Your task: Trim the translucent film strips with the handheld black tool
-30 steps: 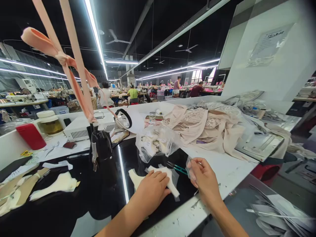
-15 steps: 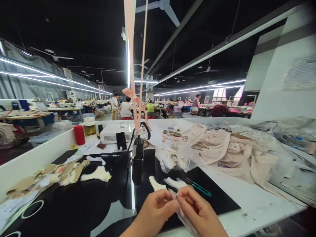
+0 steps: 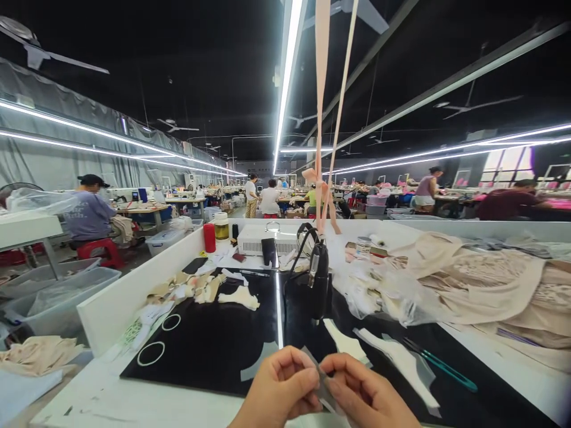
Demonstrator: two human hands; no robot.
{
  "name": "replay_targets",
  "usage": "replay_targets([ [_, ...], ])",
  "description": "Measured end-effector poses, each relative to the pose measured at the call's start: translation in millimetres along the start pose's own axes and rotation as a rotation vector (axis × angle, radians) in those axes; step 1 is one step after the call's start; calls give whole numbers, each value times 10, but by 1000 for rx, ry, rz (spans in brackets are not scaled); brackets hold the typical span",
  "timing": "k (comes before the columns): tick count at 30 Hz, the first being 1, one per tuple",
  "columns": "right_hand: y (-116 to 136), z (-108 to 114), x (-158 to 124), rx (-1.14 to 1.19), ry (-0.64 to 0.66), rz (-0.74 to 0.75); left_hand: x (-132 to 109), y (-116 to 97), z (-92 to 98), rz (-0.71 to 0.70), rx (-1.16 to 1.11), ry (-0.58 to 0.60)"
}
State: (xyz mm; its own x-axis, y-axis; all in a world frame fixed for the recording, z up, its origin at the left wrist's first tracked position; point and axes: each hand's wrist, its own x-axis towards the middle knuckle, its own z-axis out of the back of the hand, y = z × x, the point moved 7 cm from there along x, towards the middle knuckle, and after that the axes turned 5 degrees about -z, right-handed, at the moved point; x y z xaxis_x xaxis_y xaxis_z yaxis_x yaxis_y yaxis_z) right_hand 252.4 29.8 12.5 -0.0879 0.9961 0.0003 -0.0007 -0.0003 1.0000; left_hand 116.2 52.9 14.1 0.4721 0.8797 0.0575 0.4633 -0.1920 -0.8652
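Observation:
My left hand and my right hand meet at the bottom centre, both pinching a small clear film piece between fingertips. They hover above the near edge of a black work mat. Just beyond lie cream fabric cut pieces and a longer white piece. A teal-handled pair of snips rests to the right. A black hand tool hangs upright over the mat from pink straps.
A pile of beige lace fabric and a clear plastic bag fill the right side. A white control box, red cup and jar stand at the back. Cream scraps lie left. A seated person works at left.
My left hand lifted off the cream piece and joined my right hand on the clear film. The view swung to the left, bringing the left aisle and bins into sight.

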Motion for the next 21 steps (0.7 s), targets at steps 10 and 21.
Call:
replay_targets([
  [10, -331, -26, 74, -42, 81, -87, -137, -205, 255, -23, 99, -182],
  [21, -379, 21, 171, -110, 39, -221, -112, -227, 646, 6, 160, -272],
])
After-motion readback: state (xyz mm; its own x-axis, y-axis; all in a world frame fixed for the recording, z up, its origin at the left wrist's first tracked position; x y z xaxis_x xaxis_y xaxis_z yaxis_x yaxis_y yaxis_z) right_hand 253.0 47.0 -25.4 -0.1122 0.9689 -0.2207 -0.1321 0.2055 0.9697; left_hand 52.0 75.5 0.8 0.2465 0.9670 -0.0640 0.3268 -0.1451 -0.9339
